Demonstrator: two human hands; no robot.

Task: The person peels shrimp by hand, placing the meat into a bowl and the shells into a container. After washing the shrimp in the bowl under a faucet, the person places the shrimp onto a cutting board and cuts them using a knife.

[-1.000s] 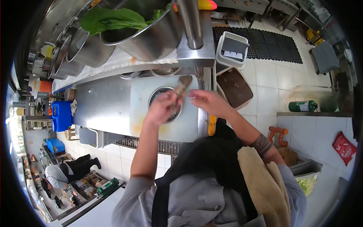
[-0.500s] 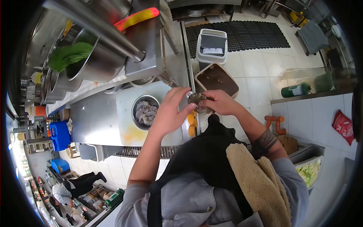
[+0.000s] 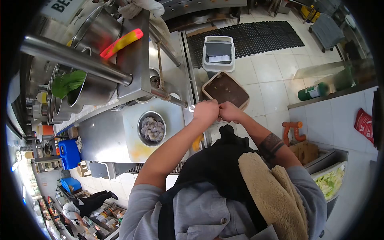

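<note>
My left hand (image 3: 207,112) is closed in a fist, its knuckles meeting my right hand (image 3: 231,111), which is closed too. Between them is a grey-brown shrimp, now almost wholly hidden by the fingers. A small shiny pale end (image 3: 191,108) sticks out at the left side of my left fist. Both hands are over the counter's edge, near a brown-filled bin (image 3: 226,91). To the left, a steel bowl (image 3: 139,125) holds peeled shrimp (image 3: 153,129) and stands on a stained white cutting board (image 3: 133,149).
A steel shelf (image 3: 138,60) with pots and a red-yellow handle (image 3: 122,43) overhangs the counter. Beyond the brown-filled bin stands a white-rimmed bin (image 3: 219,53). Cut greens (image 3: 330,182) lie in a container at right. Another person (image 3: 86,206) works far off at lower left.
My left hand has gone from spread fingers to a fist and moved right against my right hand. The shrimp, visible before, is now covered. The view has shifted slightly.
</note>
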